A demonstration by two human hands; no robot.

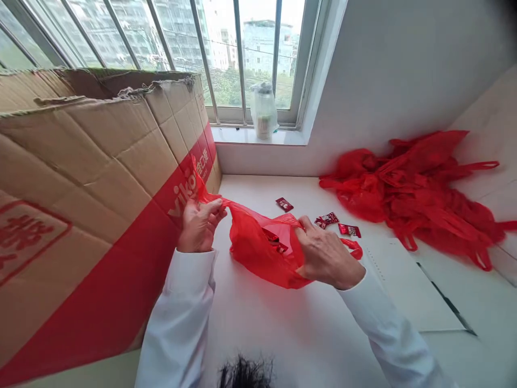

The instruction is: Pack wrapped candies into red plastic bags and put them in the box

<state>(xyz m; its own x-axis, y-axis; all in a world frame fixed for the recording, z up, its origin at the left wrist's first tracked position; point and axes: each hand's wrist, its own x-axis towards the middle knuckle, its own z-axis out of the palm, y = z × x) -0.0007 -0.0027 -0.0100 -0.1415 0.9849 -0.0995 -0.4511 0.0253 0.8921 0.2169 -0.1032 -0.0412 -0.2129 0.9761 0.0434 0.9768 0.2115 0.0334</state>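
A thin red plastic bag [254, 237] is stretched between my two hands above the white table. My left hand [200, 223] pinches one handle of it, close to the cardboard box. On the other side, my right hand [327, 253] grips the bag's rim, with a loop of handle sticking out behind the wrist. Through the mouth of the bag, several small dark red packets [275, 241] show inside. Just beyond the bag lie a single red packet [285, 204], a pair of packets close together [326, 220] and another packet [349, 230].
A large open cardboard box [121, 161] with torn upper edges fills the left side. Crumpled red plastic bags [420, 186] lie heaped at the right by the wall. Near them is a white sheet or pad [407, 285]. A bagged jar [264, 110] stands on the windowsill.
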